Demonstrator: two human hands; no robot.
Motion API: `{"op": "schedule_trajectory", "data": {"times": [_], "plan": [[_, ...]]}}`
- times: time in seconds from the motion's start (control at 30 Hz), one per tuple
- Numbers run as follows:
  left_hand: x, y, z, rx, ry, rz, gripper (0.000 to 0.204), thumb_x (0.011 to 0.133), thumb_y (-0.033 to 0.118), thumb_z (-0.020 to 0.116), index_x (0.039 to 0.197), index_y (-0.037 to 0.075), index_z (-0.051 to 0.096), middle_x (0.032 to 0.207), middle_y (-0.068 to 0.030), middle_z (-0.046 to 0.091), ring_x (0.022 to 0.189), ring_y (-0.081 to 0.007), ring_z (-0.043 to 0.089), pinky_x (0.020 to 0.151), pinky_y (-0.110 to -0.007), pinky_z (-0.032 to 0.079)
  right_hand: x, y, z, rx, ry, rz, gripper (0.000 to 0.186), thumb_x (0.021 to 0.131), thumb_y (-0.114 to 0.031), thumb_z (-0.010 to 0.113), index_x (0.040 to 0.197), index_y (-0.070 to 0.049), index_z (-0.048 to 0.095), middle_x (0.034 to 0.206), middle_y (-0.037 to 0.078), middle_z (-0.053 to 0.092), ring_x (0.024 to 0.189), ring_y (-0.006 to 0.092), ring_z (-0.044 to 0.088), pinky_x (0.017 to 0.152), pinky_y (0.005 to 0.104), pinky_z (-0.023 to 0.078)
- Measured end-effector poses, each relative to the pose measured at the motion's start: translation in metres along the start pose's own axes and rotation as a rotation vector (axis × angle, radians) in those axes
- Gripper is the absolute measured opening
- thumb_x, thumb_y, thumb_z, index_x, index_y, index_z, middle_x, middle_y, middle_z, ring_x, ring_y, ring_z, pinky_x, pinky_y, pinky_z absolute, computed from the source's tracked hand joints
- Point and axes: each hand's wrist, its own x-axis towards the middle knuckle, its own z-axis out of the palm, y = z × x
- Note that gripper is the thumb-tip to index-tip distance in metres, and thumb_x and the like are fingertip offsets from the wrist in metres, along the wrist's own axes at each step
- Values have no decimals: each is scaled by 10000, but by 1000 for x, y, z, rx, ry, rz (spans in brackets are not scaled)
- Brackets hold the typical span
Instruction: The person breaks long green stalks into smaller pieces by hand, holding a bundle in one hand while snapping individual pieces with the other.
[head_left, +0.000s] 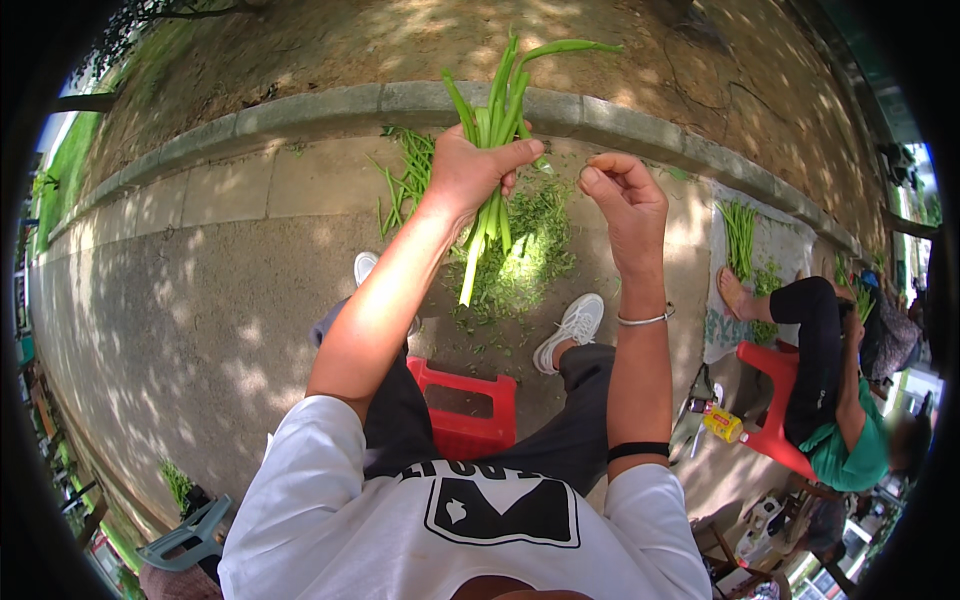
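My left hand (470, 175) is wrapped around a bunch of green vegetable stalks (493, 122). The stalks fan out above the fist, one bending off to the right, and their paler lower ends stick out below it. To the right, my right hand (630, 200) is raised with thumb and fingertips pinched together, apart from the bunch. Whether anything small is in that pinch cannot be seen. Below the hands, a heap of green leaf scraps (530, 250) lies on the pavement. Beside it, to the left, is a pile of slender green stalks (410, 170).
A stone curb (320, 105) runs across beyond the heap. A red plastic stool (465, 405) is between my legs. At the right, another person (850, 430) sits near a pale sheet (795, 240) holding green stalks (738, 235); a yellow-labelled bottle (722, 424) lies close by.
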Motion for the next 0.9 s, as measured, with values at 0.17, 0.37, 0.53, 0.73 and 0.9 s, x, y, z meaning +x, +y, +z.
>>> {"op": "schedule_trajectory", "data": {"times": [0.17, 0.37, 0.53, 0.73, 0.9], "plan": [[-1, 0, 2, 1, -3, -4, 224, 713, 45, 732, 880, -3, 591, 658, -35, 593, 458, -64, 495, 386, -204, 382, -1, 5, 0, -93, -23, 41, 191, 833, -76, 625, 998, 1, 569, 900, 71, 645, 835, 96, 598, 733, 218, 478], [-3, -1, 5, 30, -24, -13, 246, 719, 46, 737, 914, 8, 591, 669, -24, 594, 449, -59, 480, 382, -193, 366, -6, 2, 16, -361, -7, -45, 156, 826, -110, 632, 931, 5, 623, 838, 56, 659, 777, 103, 601, 723, 237, 475], [-3, -4, 8, 9, 3, 29, 214, 717, 46, 729, 861, -17, 584, 639, -29, 575, 451, -77, 501, 377, -214, 376, -7, 1, 19, -500, 48, -101, 142, 802, -124, 652, 864, 4, 649, 786, 80, 651, 733, 114, 598, 668, 248, 468], [1, -5, 6, 61, -1, 24, 191, 726, 64, 734, 761, 7, 556, 573, -16, 544, 424, -77, 492, 357, -218, 369, -7, 4, 20, -644, 19, -293, 94, 783, -119, 644, 780, -28, 621, 715, 77, 606, 632, 188, 565, 607, 294, 456], [0, -3, 6, 53, -25, 15, 164, 734, 53, 723, 773, 2, 573, 587, -19, 554, 423, -76, 485, 359, -218, 364, -8, 2, 19, -734, 8, -339, 88, 793, -116, 622, 784, -32, 599, 710, 77, 594, 633, 203, 552, 611, 307, 448]]}}
